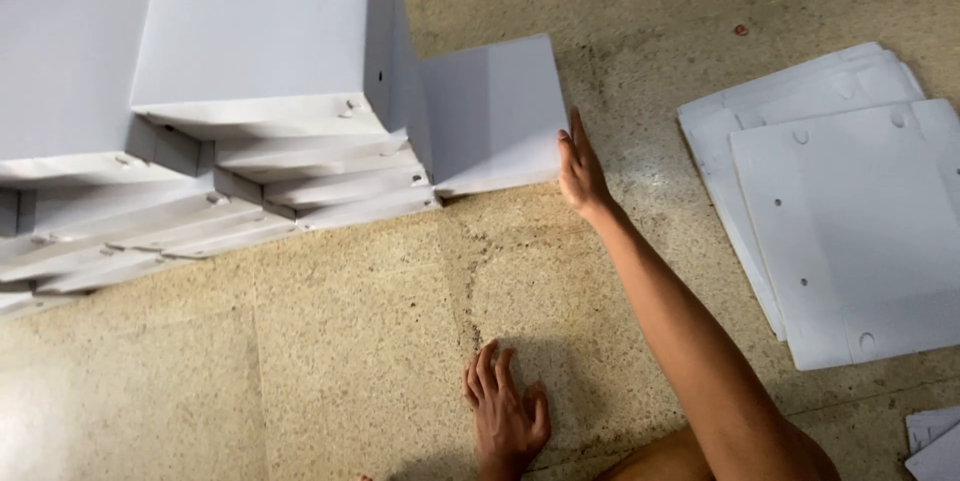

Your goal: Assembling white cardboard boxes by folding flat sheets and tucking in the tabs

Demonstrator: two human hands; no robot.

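No grip: left hand lies flat on the floor, fingers spread, holding nothing. Right hand is open too, fingers straight, palm pressed against the right edge of a white box standing on the floor. That box butts against a stack of boxes to its left, several rows leaning together. Flat sheets with punched holes lie piled well right of the hand.

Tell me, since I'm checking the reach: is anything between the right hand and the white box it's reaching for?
Nothing visible: the right hand already lies flat against the side of the white box. The left hand rests on the floor.
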